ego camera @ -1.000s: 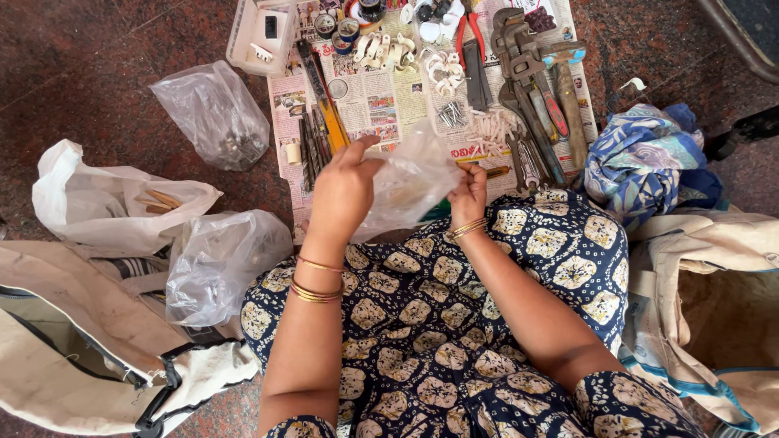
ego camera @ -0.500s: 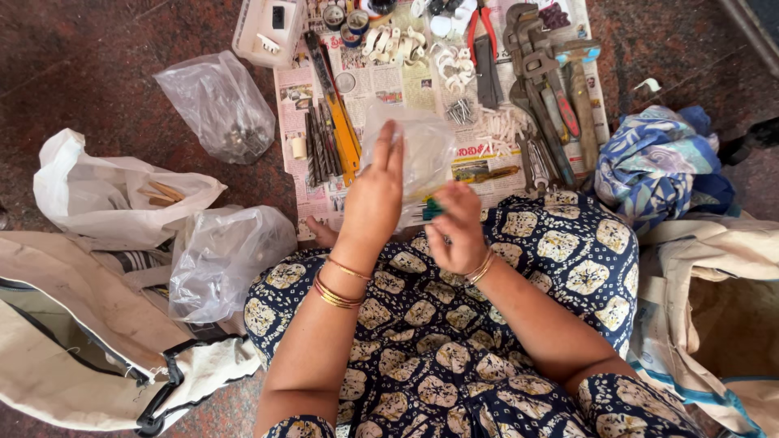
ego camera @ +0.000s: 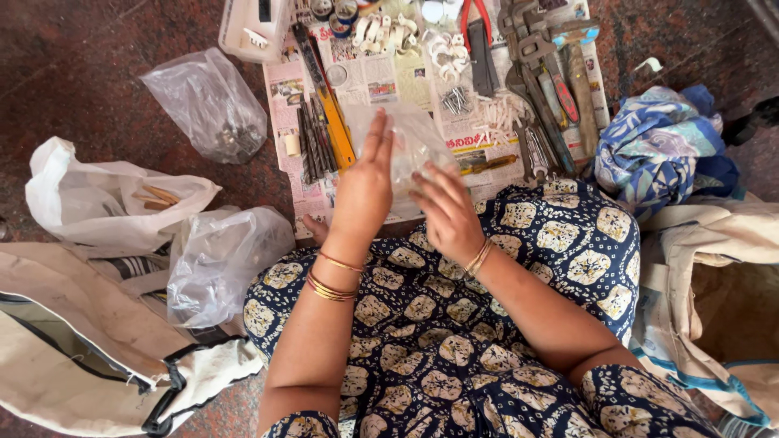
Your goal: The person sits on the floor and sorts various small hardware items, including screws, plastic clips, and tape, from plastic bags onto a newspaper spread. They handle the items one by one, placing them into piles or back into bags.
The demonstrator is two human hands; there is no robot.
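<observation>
1. My lap, in a dark blue printed dress (ego camera: 454, 341), fills the lower middle of the view; I sit on a reddish stone floor (ego camera: 97, 73).
2. A cream canvas bag (ego camera: 73, 349) lies at my left, and another cream bag (ego camera: 722, 276) lies at my right.
3. A newspaper (ego camera: 389, 81) is spread on the floor in front of me, covered with tools.
4. A blue patterned cloth (ego camera: 657, 146) is bunched just right of the newspaper.
5. A white plastic bag (ego camera: 97, 203) and two clear bags (ego camera: 227, 259) sit on the floor to my left.
6. Wrenches (ego camera: 535, 57) lie along the right side of the newspaper, with a hammer (ego camera: 580, 73) just beside them.
7. A small clear bag (ego camera: 410, 146) is held up between my hands, above the near edge of the newspaper.
8. My left hand (ego camera: 363, 191) is flat against the bag's left side, fingers straight and together.
9. My right hand (ego camera: 446, 215) has its fingertips on the bag's lower right side, fingers loosely spread; I cannot tell whether they pinch it.
10. White clips (ego camera: 446, 57) and nails (ego camera: 456, 99) lie mid-newspaper.
</observation>
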